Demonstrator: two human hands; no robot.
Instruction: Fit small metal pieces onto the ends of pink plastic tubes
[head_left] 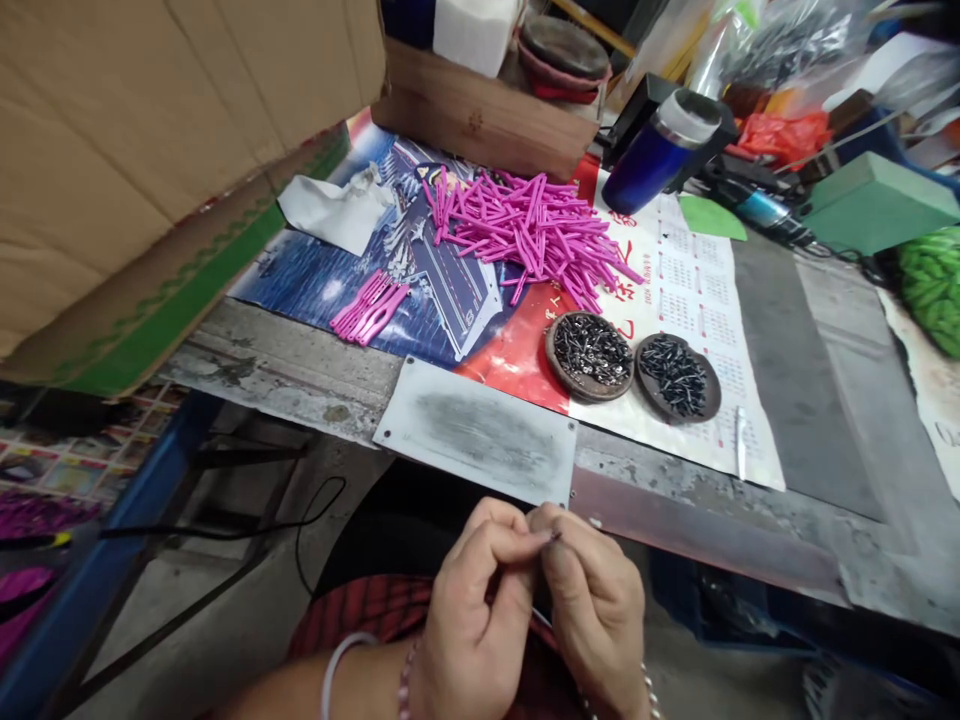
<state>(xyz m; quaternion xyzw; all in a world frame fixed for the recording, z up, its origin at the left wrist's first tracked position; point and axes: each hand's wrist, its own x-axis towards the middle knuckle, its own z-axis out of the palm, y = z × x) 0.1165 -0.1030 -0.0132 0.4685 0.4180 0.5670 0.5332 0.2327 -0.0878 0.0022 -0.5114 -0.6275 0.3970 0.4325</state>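
Observation:
My left hand [472, 610] and my right hand [592, 610] meet low in the view, over my lap, below the table's front edge. Their fingertips pinch a small dark metal part [553, 537] between them; most of it is hidden by the fingers. On the table beyond lie a heap of pink plastic sticks [525, 225], a small bundle of pink sticks [369, 307], and two round dishes [551, 350] [714, 395] holding small dark metal pieces.
A grey plate [480, 430] lies at the table edge on a printed poster [675, 290]. Cardboard boxes [150, 150] rise at left. A blue flask [656, 150], a wooden box [480, 115], a green box [870, 200] and bags crowd the back.

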